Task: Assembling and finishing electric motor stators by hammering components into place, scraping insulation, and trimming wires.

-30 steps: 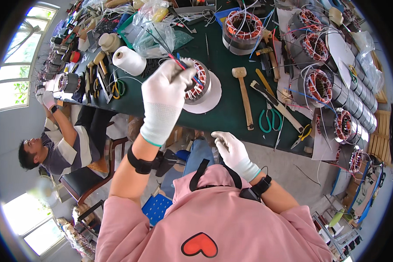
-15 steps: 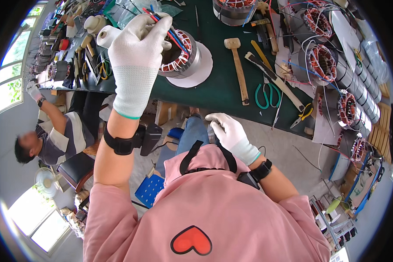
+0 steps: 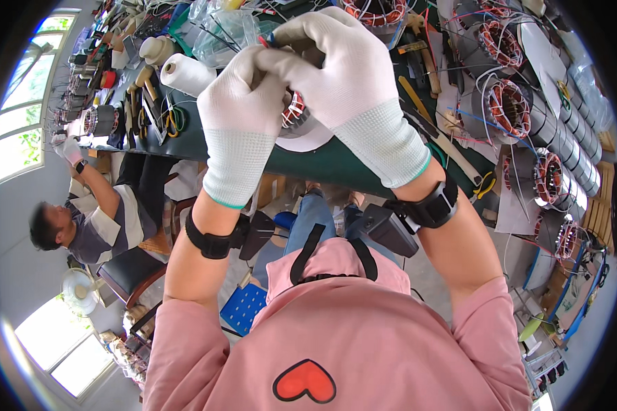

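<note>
Both my hands wear white knit gloves and meet over a motor stator [image 3: 294, 111]. The stator has orange-red windings laced with white cord, and stands on a round white pad [image 3: 308, 140]. Red and blue lead wires [image 3: 265, 42] show at the fingertips. My left hand [image 3: 238, 103] is closed round these wires. From the right, my right hand [image 3: 346, 75] pinches at the same wires, its fingers curled against the left ones. The gloves hide most of the stator and the wires' length.
A white thread cone [image 3: 187, 75] stands left of my hands, near scissors [image 3: 175, 123]. More wound stators [image 3: 507, 108] line the right side beside yellow-handled pliers [image 3: 485, 185] and a hammer [image 3: 428, 65]. Clear plastic bags [image 3: 223, 38] lie behind. A co-worker [image 3: 106, 212] sits at the left.
My right hand has risen from beside my lap to the wires and joined the left. My left hand has shifted slightly right and down, still holding the wires.
</note>
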{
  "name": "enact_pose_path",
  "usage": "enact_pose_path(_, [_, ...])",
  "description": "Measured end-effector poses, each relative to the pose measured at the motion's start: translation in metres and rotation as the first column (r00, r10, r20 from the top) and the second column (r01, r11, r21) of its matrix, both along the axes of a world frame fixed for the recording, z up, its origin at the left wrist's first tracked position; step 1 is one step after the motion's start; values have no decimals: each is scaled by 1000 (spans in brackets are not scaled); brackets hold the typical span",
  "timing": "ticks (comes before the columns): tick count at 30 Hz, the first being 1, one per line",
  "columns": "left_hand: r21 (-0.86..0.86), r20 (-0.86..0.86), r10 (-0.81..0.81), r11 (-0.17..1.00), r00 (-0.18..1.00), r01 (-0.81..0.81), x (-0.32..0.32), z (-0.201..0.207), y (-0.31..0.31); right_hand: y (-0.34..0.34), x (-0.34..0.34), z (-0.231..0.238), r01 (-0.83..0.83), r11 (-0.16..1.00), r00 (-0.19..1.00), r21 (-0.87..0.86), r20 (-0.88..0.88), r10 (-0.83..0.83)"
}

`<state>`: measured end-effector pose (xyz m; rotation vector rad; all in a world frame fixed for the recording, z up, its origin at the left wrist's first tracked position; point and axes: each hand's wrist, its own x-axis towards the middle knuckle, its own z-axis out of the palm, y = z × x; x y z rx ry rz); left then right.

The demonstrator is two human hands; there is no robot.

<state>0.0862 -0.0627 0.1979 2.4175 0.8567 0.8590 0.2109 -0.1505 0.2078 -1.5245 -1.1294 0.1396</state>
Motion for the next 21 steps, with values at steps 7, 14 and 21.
enact_pose_path(7, [-170, 57, -126, 976, 990, 134, -3, 0, 4, 23, 25, -38, -319, 945, 871, 66, -373, 320])
enact_pose_path(14, [-107, -15, -150, 983, 989, 147, -11, -2, 14, 31, 35, -9, -438, 895, 894, 88, 148, 423])
enact_pose_path(21, [-158, 98, -67, 984, 993, 82, 3, -9, 14, -1, 22, -10, -297, 952, 928, 78, -214, 307])
